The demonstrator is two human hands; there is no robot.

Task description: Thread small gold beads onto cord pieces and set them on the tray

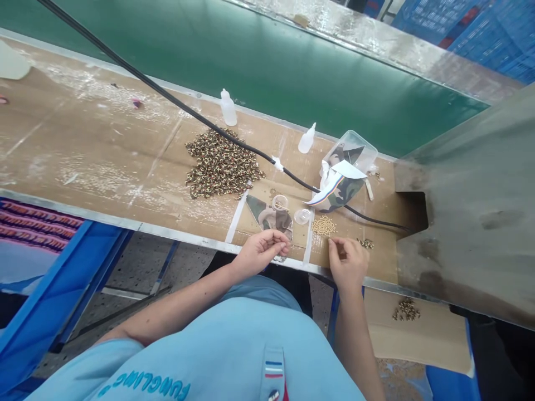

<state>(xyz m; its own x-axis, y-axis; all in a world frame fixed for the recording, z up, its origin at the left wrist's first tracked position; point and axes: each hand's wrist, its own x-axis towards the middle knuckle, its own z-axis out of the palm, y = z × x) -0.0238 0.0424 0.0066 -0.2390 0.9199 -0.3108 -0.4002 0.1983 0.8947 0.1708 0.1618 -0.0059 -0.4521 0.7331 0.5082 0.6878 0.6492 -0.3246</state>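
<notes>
My left hand (261, 252) rests at the near edge of the cardboard-covered bench (104, 139), its fingertips pinched over a camouflage fabric piece (267, 218). My right hand (345, 263) is pinched beside a small pile of beige round beads (324, 225). Anything between either hand's fingers is too small to tell. Two small clear plastic cups (280, 202) stand just beyond my left fingertips. A large heap of brown-and-gold beads (221, 164) lies farther up the bench.
Two white squeeze bottles (228, 108) stand near a clear plastic box (351, 153) holding camouflage fabric. A black cable (251, 146) crosses the bench. A green conveyor belt (251, 67) runs behind it, and a grey metal housing (472, 211) stands at right.
</notes>
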